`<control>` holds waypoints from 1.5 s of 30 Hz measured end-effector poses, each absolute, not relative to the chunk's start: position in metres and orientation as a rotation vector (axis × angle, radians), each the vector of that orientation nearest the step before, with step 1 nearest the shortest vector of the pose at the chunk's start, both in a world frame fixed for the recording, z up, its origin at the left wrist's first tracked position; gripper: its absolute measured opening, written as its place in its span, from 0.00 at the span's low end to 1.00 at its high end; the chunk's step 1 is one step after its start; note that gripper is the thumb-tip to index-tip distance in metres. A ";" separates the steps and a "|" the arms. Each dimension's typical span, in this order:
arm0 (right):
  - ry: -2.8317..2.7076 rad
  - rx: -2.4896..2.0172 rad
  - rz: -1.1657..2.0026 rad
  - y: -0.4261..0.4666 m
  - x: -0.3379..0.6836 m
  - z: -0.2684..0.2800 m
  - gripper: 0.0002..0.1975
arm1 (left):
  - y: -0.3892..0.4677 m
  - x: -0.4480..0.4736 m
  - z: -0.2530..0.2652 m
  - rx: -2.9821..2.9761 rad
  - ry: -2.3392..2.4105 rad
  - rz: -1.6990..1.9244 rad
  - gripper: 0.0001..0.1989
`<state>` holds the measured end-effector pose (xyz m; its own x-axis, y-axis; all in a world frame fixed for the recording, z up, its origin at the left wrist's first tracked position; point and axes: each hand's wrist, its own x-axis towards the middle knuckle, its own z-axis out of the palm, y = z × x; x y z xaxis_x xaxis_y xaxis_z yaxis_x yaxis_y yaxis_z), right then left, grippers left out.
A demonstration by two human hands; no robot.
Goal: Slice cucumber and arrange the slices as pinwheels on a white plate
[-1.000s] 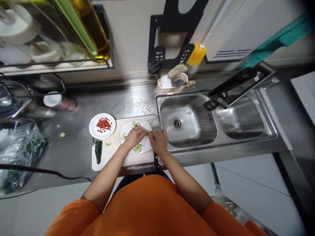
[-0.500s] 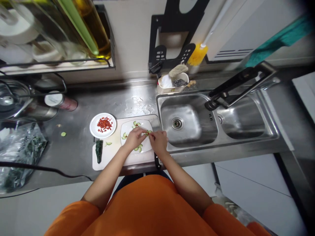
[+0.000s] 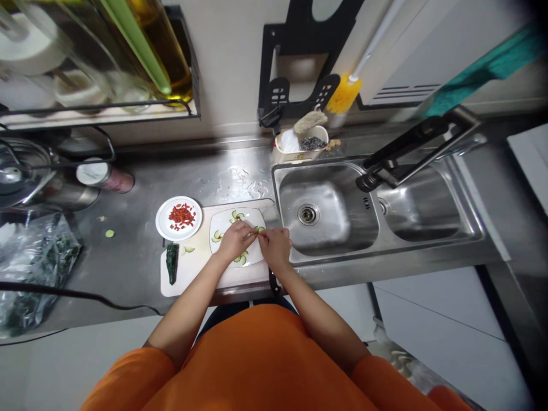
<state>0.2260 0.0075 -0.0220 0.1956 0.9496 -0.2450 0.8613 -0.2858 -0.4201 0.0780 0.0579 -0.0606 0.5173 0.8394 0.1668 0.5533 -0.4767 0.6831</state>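
Note:
Over a white square plate [image 3: 219, 220], my left hand [image 3: 234, 240] and my right hand [image 3: 275, 248] meet with fingertips pinched close together. Whatever lies between the fingertips is too small to make out. Cucumber slices [image 3: 236, 216] sit in small groups around the plate, some with red bits on them. The plate rests on a white cutting board [image 3: 192, 274]. On the board's left part lie a dark green cucumber piece [image 3: 172, 264] and a loose slice [image 3: 188, 250]. A round white plate [image 3: 165, 228] holds many small red pieces [image 3: 182, 216], overlapping the board's upper left corner.
A knife handle [image 3: 274, 282] shows at the board's right edge. To the right is a double sink [image 3: 329, 228] with a black faucet [image 3: 385, 165]. Leftward are a plastic bag [image 3: 38, 268], a cucumber end [image 3: 110, 233] and a lidded jar [image 3: 105, 176]. A sponge holder [image 3: 299, 155] stands behind the sink.
The pinched fingertips have shifted very slightly over the right side of the square plate. Everything else stays in place.

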 end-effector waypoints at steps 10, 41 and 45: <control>-1.771 -2.257 0.677 0.004 0.230 -0.027 0.12 | 0.059 0.078 -0.071 2.226 1.102 0.659 0.06; -1.767 -2.277 0.699 0.008 0.230 -0.030 0.12 | 0.055 0.078 -0.072 2.204 1.108 0.777 0.07; -1.762 -2.266 0.717 0.008 0.230 -0.028 0.13 | 0.052 0.078 -0.071 2.221 1.086 0.781 0.08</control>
